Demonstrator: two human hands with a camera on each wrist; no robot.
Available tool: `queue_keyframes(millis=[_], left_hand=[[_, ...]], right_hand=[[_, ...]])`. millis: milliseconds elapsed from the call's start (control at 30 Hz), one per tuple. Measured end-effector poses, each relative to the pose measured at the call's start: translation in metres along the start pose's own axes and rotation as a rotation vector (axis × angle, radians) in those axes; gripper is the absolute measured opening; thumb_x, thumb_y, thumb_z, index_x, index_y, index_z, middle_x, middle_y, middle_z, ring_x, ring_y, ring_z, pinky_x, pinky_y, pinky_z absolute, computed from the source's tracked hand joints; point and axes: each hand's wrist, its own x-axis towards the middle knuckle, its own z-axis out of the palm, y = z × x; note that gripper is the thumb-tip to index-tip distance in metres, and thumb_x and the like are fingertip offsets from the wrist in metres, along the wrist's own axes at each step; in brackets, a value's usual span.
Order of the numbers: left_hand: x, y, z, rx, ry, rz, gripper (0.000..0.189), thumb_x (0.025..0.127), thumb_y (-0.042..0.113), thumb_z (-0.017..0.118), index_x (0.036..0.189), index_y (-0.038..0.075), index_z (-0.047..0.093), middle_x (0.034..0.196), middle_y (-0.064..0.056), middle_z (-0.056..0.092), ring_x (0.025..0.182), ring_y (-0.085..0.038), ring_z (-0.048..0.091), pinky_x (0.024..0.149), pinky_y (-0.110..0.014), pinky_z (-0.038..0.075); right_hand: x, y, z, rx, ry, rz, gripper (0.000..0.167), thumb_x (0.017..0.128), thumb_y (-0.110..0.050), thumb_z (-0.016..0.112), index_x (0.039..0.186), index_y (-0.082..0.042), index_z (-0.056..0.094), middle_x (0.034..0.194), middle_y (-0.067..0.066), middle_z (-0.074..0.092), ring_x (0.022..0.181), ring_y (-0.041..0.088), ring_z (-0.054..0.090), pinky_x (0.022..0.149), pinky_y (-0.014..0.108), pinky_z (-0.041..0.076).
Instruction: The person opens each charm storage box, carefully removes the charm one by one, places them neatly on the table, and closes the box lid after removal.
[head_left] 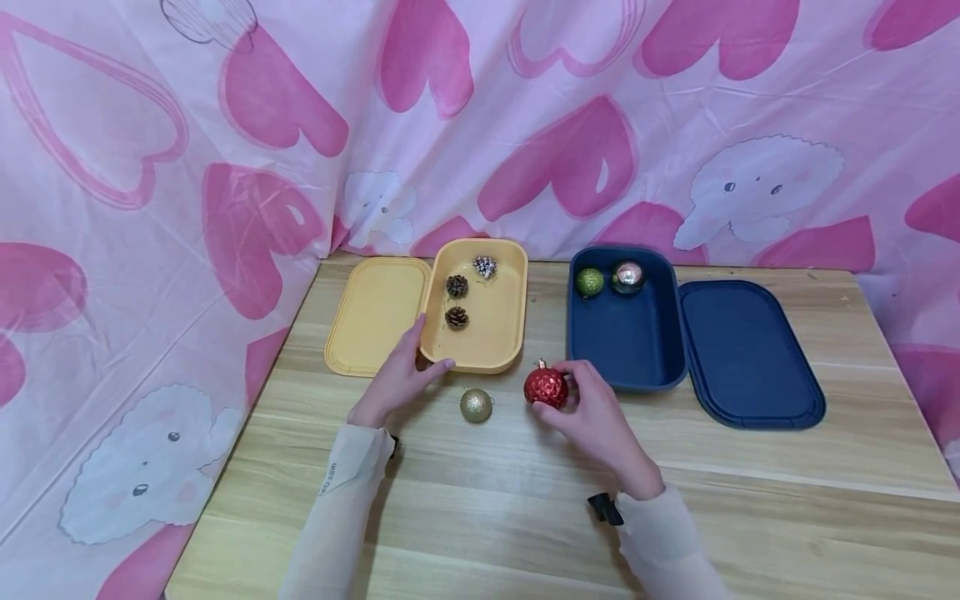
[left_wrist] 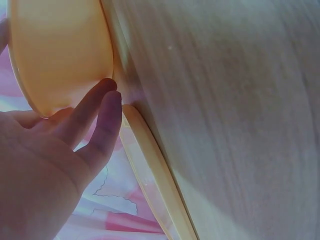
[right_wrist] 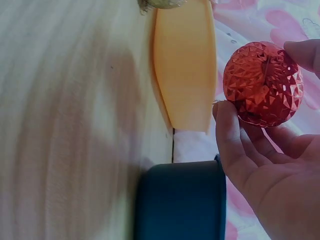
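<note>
My right hand (head_left: 600, 417) holds a red faceted Christmas bauble (head_left: 545, 388) between thumb and fingers, raised in front of the gap between the two boxes. In the right wrist view the red bauble (right_wrist: 263, 84) sits at the fingertips. At the near left corner of the yellow box (head_left: 495, 333) is my left hand (head_left: 397, 375), its thumb along the front wall and its fingers along the left side. Inside that box lie several pinecones (head_left: 457, 317). A glittery gold bauble (head_left: 476, 405) rests on the table just in front of it.
A navy box (head_left: 630, 346) to the right contains a green bauble (head_left: 589, 282) and a shiny pink one (head_left: 627, 277). The yellow lid (head_left: 375, 317) and navy lid (head_left: 753, 354) lie at the outer sides of their boxes. A pink patterned curtain (head_left: 420, 150) hangs behind the wooden table (head_left: 487, 517).
</note>
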Motion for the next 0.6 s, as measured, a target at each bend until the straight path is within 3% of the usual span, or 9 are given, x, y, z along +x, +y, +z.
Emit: queue_keyframes(millis=[200,600], left_hand=[[0.001,-0.002,0.001,-0.032,-0.015,0.006,0.103,0.087,0.052,0.066,0.156,0.01,0.003,0.162,-0.009,0.015,0.144,-0.021,0.029,0.119,-0.039,0.024],[0.002,0.0,-0.001,-0.026,-0.02,-0.005,0.102,0.087,0.052,0.065,0.156,0.009,0.004,0.162,-0.009,0.013,0.147,-0.021,0.023,0.121,-0.039,0.021]], right_hand=[[0.0,0.001,0.005,0.009,-0.031,0.032,0.052,0.078,-0.024,0.079,0.121,-0.007,0.055,0.112,0.007,0.058,0.097,0.021,0.055,0.081,0.038,0.05],[0.0,0.005,0.011,-0.011,-0.061,0.07,0.052,0.079,-0.025,0.077,0.121,-0.006,0.054,0.11,0.007,0.058,0.093,0.021,0.055,0.077,0.03,0.047]])
